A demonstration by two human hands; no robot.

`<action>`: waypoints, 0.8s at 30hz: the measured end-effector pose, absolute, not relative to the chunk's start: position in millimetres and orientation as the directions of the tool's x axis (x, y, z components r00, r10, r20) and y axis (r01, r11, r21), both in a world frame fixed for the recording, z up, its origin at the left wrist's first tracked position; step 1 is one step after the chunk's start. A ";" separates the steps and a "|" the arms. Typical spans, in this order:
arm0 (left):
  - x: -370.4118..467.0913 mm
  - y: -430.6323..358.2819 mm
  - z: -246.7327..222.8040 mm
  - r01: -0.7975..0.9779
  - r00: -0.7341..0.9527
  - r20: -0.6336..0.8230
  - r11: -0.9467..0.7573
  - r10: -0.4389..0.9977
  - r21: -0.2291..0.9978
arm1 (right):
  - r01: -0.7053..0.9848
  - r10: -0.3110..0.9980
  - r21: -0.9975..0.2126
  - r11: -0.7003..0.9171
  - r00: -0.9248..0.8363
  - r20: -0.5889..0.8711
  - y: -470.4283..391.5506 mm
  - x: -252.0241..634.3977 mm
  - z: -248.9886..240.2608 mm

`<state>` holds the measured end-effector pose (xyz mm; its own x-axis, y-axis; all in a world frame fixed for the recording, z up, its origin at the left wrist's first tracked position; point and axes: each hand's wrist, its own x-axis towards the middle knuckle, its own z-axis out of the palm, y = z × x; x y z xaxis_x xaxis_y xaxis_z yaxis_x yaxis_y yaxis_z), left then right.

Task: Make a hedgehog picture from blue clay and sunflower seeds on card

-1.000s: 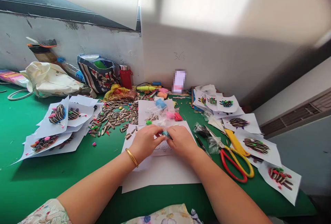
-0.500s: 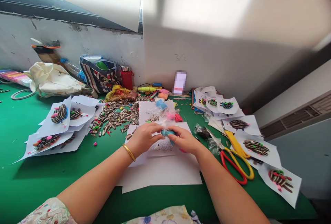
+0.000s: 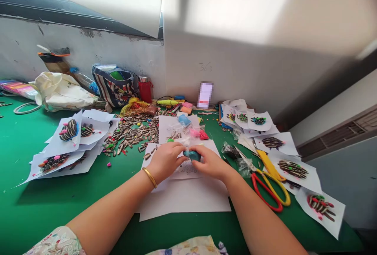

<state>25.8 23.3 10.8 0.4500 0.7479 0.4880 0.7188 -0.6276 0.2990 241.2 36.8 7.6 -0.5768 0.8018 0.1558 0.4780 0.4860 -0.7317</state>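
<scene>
A lump of blue clay (image 3: pixel 192 155), partly in clear plastic, is gripped between my two hands just above the paper. The fingers of my left hand (image 3: pixel 167 162) pinch its left side and the plastic. On its other side, my right hand (image 3: pixel 212 163) has thumb and fingers closed round the lump. Beneath them lies a sheet with a printed spiny animal drawing (image 3: pixel 188 168), largely covered by the hands. White sheets (image 3: pixel 188 200) are stacked under it. Just beyond, pink clay (image 3: pixel 194 133), red clay (image 3: pixel 203 135) and a blue packet (image 3: pixel 184 120) rest on paper.
Striped sunflower seeds (image 3: pixel 129 131) are heaped to the left of the papers. Finished seed pictures (image 3: pixel 63 155) lie at left, more cards (image 3: pixel 294 168) at right. Scissors (image 3: pixel 266 190) with red and yellow handles lie by my right forearm. A red bottle (image 3: pixel 144 90) and bags stand behind.
Both hands have closed further round the blue clay, and my right fingers reach farther over it. More of the animal drawing is covered. The view has shifted slightly.
</scene>
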 end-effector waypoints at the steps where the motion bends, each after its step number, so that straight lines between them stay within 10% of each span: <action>1: 26.5 22.4 11.4 0.728 0.447 0.479 -0.618 0.756 0.296 | 0.508 0.790 -0.680 0.529 -0.587 0.175 36.7 240.9 5.7; 7: 32.6 16.8 13.6 0.734 0.437 0.491 -0.614 0.754 0.290 | 0.680 0.748 -0.313 0.663 -0.599 0.285 34.9 233.7 0.7; 15: 34.7 14.7 20.4 0.758 0.460 0.458 -0.605 0.761 0.245 | 0.693 0.707 -0.182 0.698 -0.626 0.329 34.2 228.7 3.9; 20: 34.9 16.2 18.2 0.745 0.486 0.425 -0.616 0.763 0.255 | 0.701 0.733 -0.222 0.677 -0.617 0.287 34.3 227.5 1.6; 24: 31.7 18.0 17.0 0.730 0.463 0.500 -0.635 0.732 0.253 | 0.601 0.765 -0.493 0.628 -0.594 0.250 35.3 234.5 8.2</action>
